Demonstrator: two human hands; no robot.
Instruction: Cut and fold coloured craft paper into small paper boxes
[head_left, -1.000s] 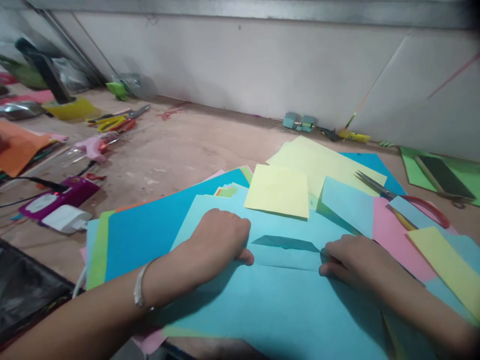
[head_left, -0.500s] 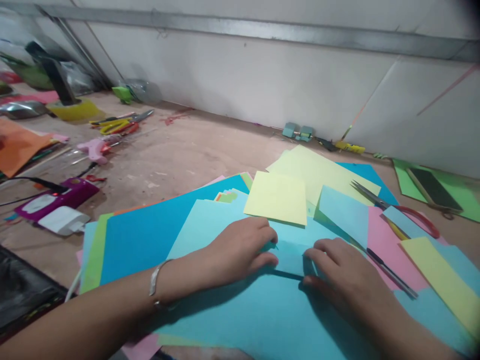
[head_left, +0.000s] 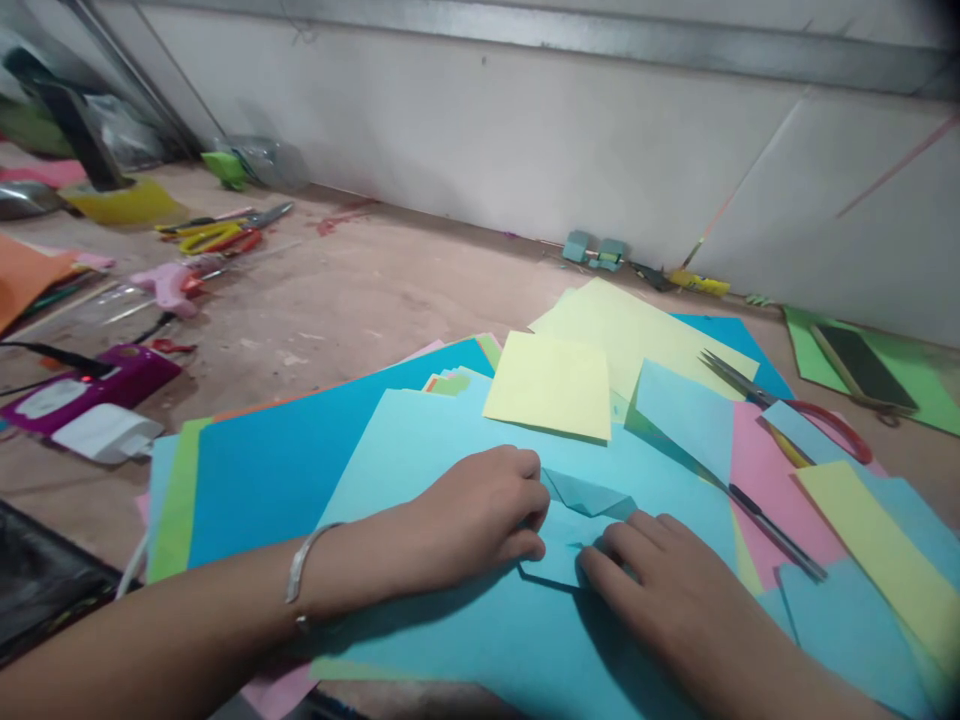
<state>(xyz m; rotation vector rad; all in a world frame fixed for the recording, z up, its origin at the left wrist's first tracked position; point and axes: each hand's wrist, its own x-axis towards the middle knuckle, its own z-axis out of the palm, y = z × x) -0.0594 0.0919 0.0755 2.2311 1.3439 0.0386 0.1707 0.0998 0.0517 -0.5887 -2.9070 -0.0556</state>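
Between my hands lies a small light-blue folded paper [head_left: 559, 525], with a creased flap raised along its far edge. My left hand [head_left: 491, 510] has its fingers curled and closed on the paper's left end. At the right end, my right hand [head_left: 652, 570] pinches the near corner with bent fingers. Under both hands spreads a large light-blue sheet [head_left: 450, 630]. Just beyond them rests a square pale-yellow paper [head_left: 551, 385]. A folded light-blue card [head_left: 682, 415] stands partly tilted beyond my right hand.
On the right, red-handled scissors [head_left: 780, 405] and a pen [head_left: 776, 530] rest on coloured papers. Over at left are a purple power strip [head_left: 142, 375] with a white plug, a pink glue gun [head_left: 169, 288], yellow-handled scissors [head_left: 214, 235] and yellow tape [head_left: 124, 203]. A phone [head_left: 862, 365] lies far right.
My right hand has moved down and slightly left along the folded paper. A creased flap at its far edge now shows. The whole view has shifted a little.
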